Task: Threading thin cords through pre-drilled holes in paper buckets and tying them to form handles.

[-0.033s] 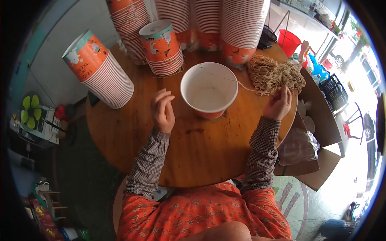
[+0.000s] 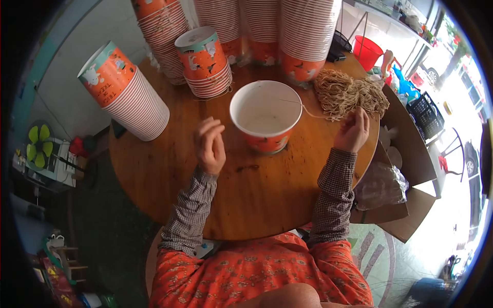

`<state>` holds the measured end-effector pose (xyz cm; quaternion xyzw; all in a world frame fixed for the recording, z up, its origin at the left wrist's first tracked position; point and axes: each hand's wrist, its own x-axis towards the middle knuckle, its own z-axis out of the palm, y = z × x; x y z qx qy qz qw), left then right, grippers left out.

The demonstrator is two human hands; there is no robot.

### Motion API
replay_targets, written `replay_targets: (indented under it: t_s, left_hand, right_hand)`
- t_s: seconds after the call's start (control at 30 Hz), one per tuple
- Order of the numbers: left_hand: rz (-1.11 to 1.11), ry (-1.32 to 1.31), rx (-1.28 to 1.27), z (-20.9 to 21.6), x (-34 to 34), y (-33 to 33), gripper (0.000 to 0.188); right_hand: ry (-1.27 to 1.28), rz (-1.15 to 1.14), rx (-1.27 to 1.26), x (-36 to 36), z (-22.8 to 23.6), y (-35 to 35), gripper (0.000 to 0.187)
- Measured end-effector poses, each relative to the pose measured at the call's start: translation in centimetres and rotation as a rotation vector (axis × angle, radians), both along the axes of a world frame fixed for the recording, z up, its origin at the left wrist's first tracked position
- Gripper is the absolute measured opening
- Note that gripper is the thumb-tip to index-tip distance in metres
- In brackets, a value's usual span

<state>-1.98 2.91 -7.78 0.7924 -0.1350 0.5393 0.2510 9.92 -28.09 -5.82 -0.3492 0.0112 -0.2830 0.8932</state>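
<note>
A white-lined paper bucket (image 2: 264, 110) with an orange printed outside stands in the middle of the round wooden table. A thin pale string (image 2: 313, 114) passes over its right rim and runs toward a tangled bundle of beige strings (image 2: 346, 95). My left hand (image 2: 209, 146) is held left of the bucket, apart from it, with loosely bent fingers and nothing visible in them. Beside the near edge of the bundle is my right hand (image 2: 353, 131), its fingers drawn together. Whatever they may pinch is too small to make out.
A leaning stack of orange buckets (image 2: 126, 95) stands at the left and a shorter stack (image 2: 205, 64) behind the bucket. Tall wrapped stacks (image 2: 308, 38) line the back. An open cardboard box (image 2: 418, 159) adjoins the table's right edge; a red pail (image 2: 367, 53) stands beyond.
The bucket's mouth has tipped slightly away, so more of its orange front shows. My left hand's fingers have shifted slightly, and my right hand has moved slightly left.
</note>
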Motion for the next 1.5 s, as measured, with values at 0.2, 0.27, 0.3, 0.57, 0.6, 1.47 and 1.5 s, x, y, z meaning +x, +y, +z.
replay_targets:
  t_s: [0.2,0.27,0.3,0.57,0.6,1.47,1.5]
  left_hand:
    - [-0.162,0.169,0.185,1.7,-2.2,-4.8,0.040]
    - [-0.115,0.216,0.201,1.7,-1.4,-5.1,0.048]
    - [-0.133,0.227,0.159,1.7,-0.7,-4.8,0.053]
    - [-0.089,0.380,0.354,3.8,5.8,2.0,0.048]
    - [-0.144,0.390,0.428,3.9,6.3,2.2,0.038]
    - [-0.177,0.462,0.029,7.4,-0.3,-3.1,0.027]
    - [-0.134,0.428,0.117,7.3,-0.4,-3.4,0.028]
  right_hand:
    - [-0.073,0.153,-0.427,-2.2,1.2,4.1,0.008]
    - [-0.106,0.252,-0.488,-3.0,1.3,4.8,0.007]
    - [-0.112,0.294,-0.507,-3.3,1.3,5.1,0.007]
    - [-0.037,0.620,-0.542,-4.9,1.1,7.6,0.007]
    - [-0.054,0.637,-0.533,-5.0,0.9,7.6,0.006]
    - [-0.183,0.383,-0.809,-8.5,-0.2,11.5,0.010]
    - [-0.155,0.399,-0.755,-8.6,-0.3,11.6,0.010]
